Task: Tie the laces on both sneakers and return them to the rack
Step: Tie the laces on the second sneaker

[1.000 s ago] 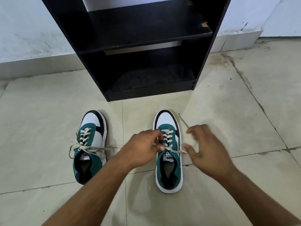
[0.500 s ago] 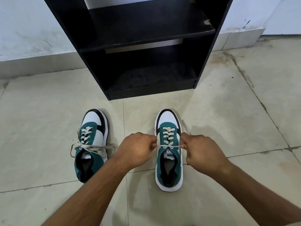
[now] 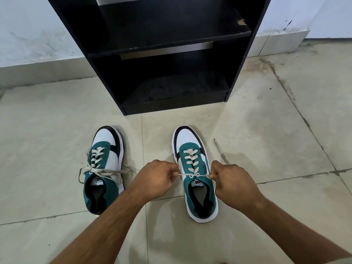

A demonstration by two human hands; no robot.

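Two green, white and black sneakers stand on the floor tiles, toes toward the rack. The left sneaker has a loose bow with its lace ends spread sideways. The right sneaker lies between my hands. My left hand is shut on one lace end at the shoe's left side. My right hand is shut on the other end at its right side. The lace runs taut across the top eyelets between both fists. One free lace tail trails on the floor beyond my right hand.
A black shoe rack stands against the white wall just beyond the sneakers, with two open shelves holding nothing. Pale floor tiles with dark grout lines stretch to both sides. A tiled skirting runs along the wall.
My right hand went from open and spread beside the shoe to closed on the lace. Both fists have since pulled slightly apart, drawing the lace taut across the tongue.
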